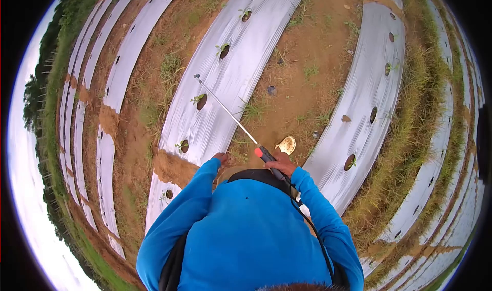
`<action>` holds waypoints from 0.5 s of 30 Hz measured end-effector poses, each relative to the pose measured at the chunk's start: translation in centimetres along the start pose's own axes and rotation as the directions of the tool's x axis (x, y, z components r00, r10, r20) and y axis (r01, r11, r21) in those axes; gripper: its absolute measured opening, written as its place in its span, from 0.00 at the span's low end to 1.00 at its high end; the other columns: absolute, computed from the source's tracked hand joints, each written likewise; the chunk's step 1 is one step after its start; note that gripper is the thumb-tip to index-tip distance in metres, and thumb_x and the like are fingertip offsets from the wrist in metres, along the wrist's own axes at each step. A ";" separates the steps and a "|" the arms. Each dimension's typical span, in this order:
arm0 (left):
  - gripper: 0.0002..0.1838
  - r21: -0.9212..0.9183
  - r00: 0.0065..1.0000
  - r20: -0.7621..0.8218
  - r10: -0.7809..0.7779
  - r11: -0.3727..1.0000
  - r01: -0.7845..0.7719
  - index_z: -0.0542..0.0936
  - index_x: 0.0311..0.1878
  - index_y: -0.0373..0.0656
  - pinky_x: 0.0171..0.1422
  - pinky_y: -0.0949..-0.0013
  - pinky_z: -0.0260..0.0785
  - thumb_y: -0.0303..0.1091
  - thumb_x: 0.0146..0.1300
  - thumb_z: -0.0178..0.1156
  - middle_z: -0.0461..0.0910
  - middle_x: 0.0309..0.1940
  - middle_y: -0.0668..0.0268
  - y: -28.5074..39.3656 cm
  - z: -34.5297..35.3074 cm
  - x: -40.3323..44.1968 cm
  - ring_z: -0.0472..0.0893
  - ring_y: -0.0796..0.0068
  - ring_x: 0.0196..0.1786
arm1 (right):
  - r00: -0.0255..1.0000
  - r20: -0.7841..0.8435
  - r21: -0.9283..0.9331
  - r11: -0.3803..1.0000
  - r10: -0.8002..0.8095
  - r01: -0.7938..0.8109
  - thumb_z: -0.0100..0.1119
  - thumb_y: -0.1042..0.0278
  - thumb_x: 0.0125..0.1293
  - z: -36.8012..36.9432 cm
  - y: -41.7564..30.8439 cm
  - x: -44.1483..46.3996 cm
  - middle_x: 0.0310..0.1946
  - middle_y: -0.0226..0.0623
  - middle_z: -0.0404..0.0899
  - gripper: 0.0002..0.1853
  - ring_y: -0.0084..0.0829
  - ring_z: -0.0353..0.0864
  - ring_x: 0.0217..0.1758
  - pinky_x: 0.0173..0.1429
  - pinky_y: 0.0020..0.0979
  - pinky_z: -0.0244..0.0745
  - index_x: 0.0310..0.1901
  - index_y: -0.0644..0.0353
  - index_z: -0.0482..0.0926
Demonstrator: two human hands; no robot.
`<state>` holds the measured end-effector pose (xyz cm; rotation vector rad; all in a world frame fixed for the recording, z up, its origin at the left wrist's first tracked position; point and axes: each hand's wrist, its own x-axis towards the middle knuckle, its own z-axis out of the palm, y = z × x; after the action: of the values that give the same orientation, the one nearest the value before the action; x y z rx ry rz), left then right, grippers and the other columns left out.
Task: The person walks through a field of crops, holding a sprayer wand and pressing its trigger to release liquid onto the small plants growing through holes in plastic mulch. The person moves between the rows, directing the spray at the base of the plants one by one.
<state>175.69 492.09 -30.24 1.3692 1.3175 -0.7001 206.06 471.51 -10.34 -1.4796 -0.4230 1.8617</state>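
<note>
My right hand point(281, 163) is closed round the dark grip of a sprayer wand point(228, 111), just below its red part. The thin metal lance slants up and left across the plastic-covered bed point(236, 50). Its nozzle point(197, 76) hangs over the bed near a small seedling point(199, 100) beside a planting hole. A black hose point(319, 234) runs from the handle back along my right arm. My left hand point(221, 157) is low by my left side, near the bed's edge. Its fingers are mostly hidden, and I cannot make out anything in it.
A second plastic-covered bed point(353, 122) with holes and seedlings lies to the right. Between the beds runs a bare soil path point(302, 86) with weeds, where a light shoe point(287, 145) shows. A soil mound point(174, 169) crosses the left bed. Tall grass point(410, 111) grows farther right.
</note>
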 end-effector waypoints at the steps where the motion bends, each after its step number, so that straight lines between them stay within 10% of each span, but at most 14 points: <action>1: 0.15 0.008 1.000 -0.007 -0.008 1.000 0.008 0.77 0.38 0.43 0.25 0.64 0.71 0.42 0.54 0.50 0.79 0.27 0.64 2.3 -1.0 -0.8 0.79 0.68 0.27 | 1.000 -0.006 -0.030 0.999 -0.016 0.016 0.60 0.46 0.48 -2.2 -1.6 0.6 0.20 0.30 0.70 0.23 0.21 0.68 0.23 0.28 0.23 0.62 0.29 0.62 0.76; 8: 0.15 -0.234 1.000 0.003 0.007 0.972 -0.006 0.76 0.40 0.44 0.28 0.66 0.70 0.41 0.55 0.49 0.77 0.30 0.61 20.8 -6.8 0.5 0.77 0.69 0.27 | 0.999 0.029 0.116 0.993 0.027 -0.030 0.59 0.45 0.50 -15.8 -16.5 3.8 0.18 0.29 0.70 0.22 0.19 0.66 0.16 0.17 0.22 0.58 0.27 0.60 0.74; 15: 0.13 -0.308 0.999 0.031 -0.045 0.950 0.052 0.75 0.38 0.46 0.23 0.69 0.64 0.41 0.55 0.49 0.75 0.27 0.65 39.7 -12.2 12.9 0.73 0.74 0.22 | 0.990 -0.078 -0.030 0.992 0.120 -0.123 0.59 0.48 0.48 -29.1 -26.5 10.5 0.23 0.32 0.70 0.22 0.25 0.69 0.29 0.33 0.27 0.63 0.31 0.62 0.75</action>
<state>212.98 514.36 -27.63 1.0758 1.3804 -0.5144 241.08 492.30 -9.18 -1.6266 -0.3373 1.8929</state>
